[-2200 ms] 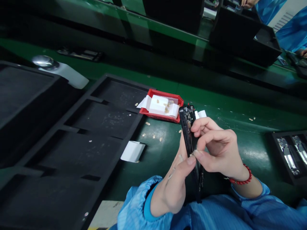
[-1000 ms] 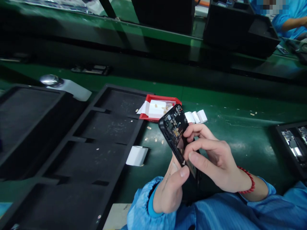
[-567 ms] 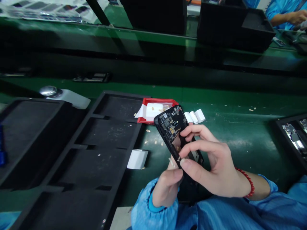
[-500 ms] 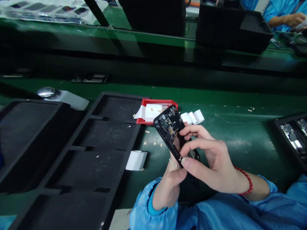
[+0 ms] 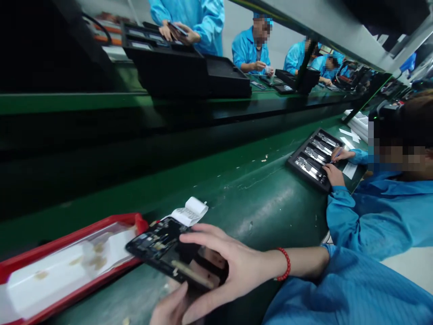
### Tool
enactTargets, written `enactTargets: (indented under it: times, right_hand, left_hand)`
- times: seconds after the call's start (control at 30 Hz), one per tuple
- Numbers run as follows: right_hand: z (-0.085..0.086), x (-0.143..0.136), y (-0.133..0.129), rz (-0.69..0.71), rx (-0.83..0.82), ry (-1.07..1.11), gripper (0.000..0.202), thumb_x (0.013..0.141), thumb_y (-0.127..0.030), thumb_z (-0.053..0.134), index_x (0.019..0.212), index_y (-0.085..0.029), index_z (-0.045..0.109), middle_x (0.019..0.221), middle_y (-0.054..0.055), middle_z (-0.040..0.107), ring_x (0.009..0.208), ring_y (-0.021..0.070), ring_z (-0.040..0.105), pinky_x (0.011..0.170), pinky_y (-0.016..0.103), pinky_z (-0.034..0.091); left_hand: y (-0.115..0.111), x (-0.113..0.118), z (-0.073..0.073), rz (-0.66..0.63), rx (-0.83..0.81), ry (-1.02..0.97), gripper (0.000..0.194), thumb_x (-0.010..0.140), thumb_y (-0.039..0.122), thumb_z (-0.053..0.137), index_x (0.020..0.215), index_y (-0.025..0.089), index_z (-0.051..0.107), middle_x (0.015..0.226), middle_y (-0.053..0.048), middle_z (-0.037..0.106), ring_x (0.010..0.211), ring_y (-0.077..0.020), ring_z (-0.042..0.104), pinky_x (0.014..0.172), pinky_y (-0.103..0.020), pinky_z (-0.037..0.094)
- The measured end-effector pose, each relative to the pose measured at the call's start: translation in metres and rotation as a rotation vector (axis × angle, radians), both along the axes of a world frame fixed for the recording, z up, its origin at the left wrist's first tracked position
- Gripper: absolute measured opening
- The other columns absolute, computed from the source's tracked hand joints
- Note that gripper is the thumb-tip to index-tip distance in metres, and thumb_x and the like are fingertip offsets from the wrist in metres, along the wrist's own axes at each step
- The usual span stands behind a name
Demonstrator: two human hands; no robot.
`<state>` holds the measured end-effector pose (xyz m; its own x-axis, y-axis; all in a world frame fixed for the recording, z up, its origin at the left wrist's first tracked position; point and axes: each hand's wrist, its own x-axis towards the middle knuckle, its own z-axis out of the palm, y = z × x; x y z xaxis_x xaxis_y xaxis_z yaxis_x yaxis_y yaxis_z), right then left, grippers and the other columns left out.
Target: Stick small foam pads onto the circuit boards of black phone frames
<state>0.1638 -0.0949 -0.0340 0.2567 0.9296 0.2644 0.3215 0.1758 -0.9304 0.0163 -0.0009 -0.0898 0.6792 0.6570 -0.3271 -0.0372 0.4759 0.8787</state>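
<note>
An opened smartphone point(image 5: 160, 247), with its circuit board and inner parts showing, is held tilted above the green bench. My right hand point(image 5: 237, 264), with a red bead bracelet at the wrist, spans its near end, fingers on the far edge and thumb low on the near side. From below, my left hand point(image 5: 171, 304) grips the phone's near edge; its thumb shows, while most of its fingers are hidden or cut off by the frame. A curled white paper strip point(image 5: 191, 211) lies just behind the phone. Left of it stands a red tray point(image 5: 111, 221) with white paper and small tan scraps inside.
A co-worker at the right works with both hands over a black tray point(image 5: 291, 161) of phone parts. Black bins point(image 5: 172, 72) stand on the raised far ledge, with other people in blue beyond. Small scraps point(image 5: 264, 158) dot the green bench point(image 5: 270, 207).
The view has swung right, bringing the co-worker and the black parts tray into sight. The phone is now tilted flatter, and my right hand has spread from its pinch to span the phone.
</note>
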Motion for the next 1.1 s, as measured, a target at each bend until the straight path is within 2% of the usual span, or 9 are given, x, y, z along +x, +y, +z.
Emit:
enactTargets:
  times: [0.07, 0.17, 0.23, 0.33, 0.4, 0.6, 0.7, 0.9, 1.1]
  right_hand:
    - [-0.010, 0.006, -0.014, -0.015, -0.077, -0.083, 0.110, 0.068, -0.033, 0.092, 0.160, -0.025, 0.032, 0.164, 0.015, 0.039, 0.156, 0.0280, 0.035, 0.121, 0.037, 0.041]
    - [-0.029, 0.029, -0.031, -0.243, -0.201, -0.167, 0.109, 0.069, -0.029, 0.090, 0.160, -0.028, 0.029, 0.156, 0.012, 0.052, 0.142, 0.0239, 0.055, 0.112, 0.033, 0.051]
    - [-0.043, 0.054, -0.041, -0.426, -0.265, -0.203, 0.102, 0.076, -0.025, 0.082, 0.161, -0.026, 0.024, 0.160, 0.015, 0.045, 0.147, 0.0278, 0.048, 0.119, 0.043, 0.044]
    - [-0.063, 0.095, -0.054, -0.666, -0.358, -0.276, 0.091, 0.081, -0.020, 0.071, 0.160, -0.020, 0.026, 0.164, 0.022, 0.034, 0.157, 0.0378, 0.027, 0.127, 0.063, 0.024]
    - [-0.071, 0.114, -0.062, -0.738, -0.410, -0.328, 0.087, 0.081, -0.022, 0.071, 0.157, -0.017, 0.030, 0.161, 0.024, 0.038, 0.156, 0.0404, 0.030, 0.125, 0.065, 0.026]
    - [-0.062, 0.114, -0.036, -0.640, -0.383, -0.505, 0.071, 0.090, -0.036, 0.065, 0.152, -0.016, 0.038, 0.158, 0.024, 0.043, 0.155, 0.0439, 0.029, 0.121, 0.072, 0.029]
    - [-0.042, 0.107, 0.036, -0.403, -0.264, -0.588, 0.066, 0.096, -0.040, 0.060, 0.153, -0.016, 0.036, 0.157, 0.024, 0.045, 0.152, 0.0411, 0.037, 0.121, 0.069, 0.033]
    - [0.003, 0.033, 0.269, 0.109, -0.134, -0.804, 0.049, 0.098, -0.035, 0.067, 0.142, -0.019, 0.054, 0.146, 0.013, 0.057, 0.131, 0.0301, 0.059, 0.109, 0.055, 0.051]
    - [-0.002, -0.081, 0.452, 0.237, -0.255, -0.969, 0.039, 0.099, -0.037, 0.065, 0.132, -0.018, 0.061, 0.135, 0.011, 0.063, 0.116, 0.0255, 0.066, 0.097, 0.048, 0.058]
  left_hand:
    - [-0.009, 0.006, -0.003, -0.026, -0.067, 0.039, 0.057, 0.084, 0.061, 0.066, 0.131, 0.028, 0.071, 0.127, -0.006, 0.075, 0.144, -0.0392, 0.050, 0.118, -0.052, 0.046]
    - [-0.024, 0.024, 0.006, -0.204, -0.067, 0.043, 0.065, 0.090, 0.070, 0.054, 0.137, 0.028, 0.066, 0.141, -0.007, 0.068, 0.150, -0.0343, 0.044, 0.120, -0.048, 0.043]
    - [-0.025, 0.033, 0.015, -0.299, -0.022, 0.046, 0.065, 0.093, 0.068, 0.054, 0.146, 0.030, 0.058, 0.152, -0.008, 0.059, 0.152, -0.0316, 0.041, 0.119, -0.046, 0.043]
    - [-0.012, 0.034, 0.026, -0.204, 0.052, 0.056, 0.066, 0.091, 0.065, 0.059, 0.147, 0.029, 0.055, 0.153, -0.010, 0.057, 0.145, -0.0318, 0.050, 0.113, -0.044, 0.048]
    - [0.000, 0.031, 0.030, -0.098, 0.119, 0.070, 0.063, 0.089, 0.061, 0.066, 0.142, 0.028, 0.058, 0.147, -0.011, 0.062, 0.135, -0.0299, 0.059, 0.107, -0.039, 0.051]
    - [0.013, 0.023, 0.043, 0.208, 0.082, 0.001, 0.045, 0.076, 0.046, 0.081, 0.114, 0.023, 0.075, 0.111, -0.008, 0.079, 0.100, -0.0217, 0.073, 0.087, -0.029, 0.053]
    - [0.019, 0.021, 0.052, 0.317, 0.080, -0.045, 0.036, 0.073, 0.041, 0.081, 0.100, 0.017, 0.079, 0.097, -0.012, 0.080, 0.090, -0.0241, 0.074, 0.081, -0.032, 0.055]
    - [0.030, -0.004, 0.066, 0.558, 0.070, -0.160, 0.025, 0.077, 0.035, 0.075, 0.094, 0.017, 0.080, 0.087, -0.010, 0.079, 0.084, -0.0213, 0.072, 0.078, -0.030, 0.055]
    - [0.025, -0.044, 0.045, 0.773, -0.140, -0.452, 0.028, 0.081, 0.038, 0.078, 0.097, 0.015, 0.079, 0.078, -0.010, 0.075, 0.073, -0.0209, 0.069, 0.072, -0.031, 0.055]
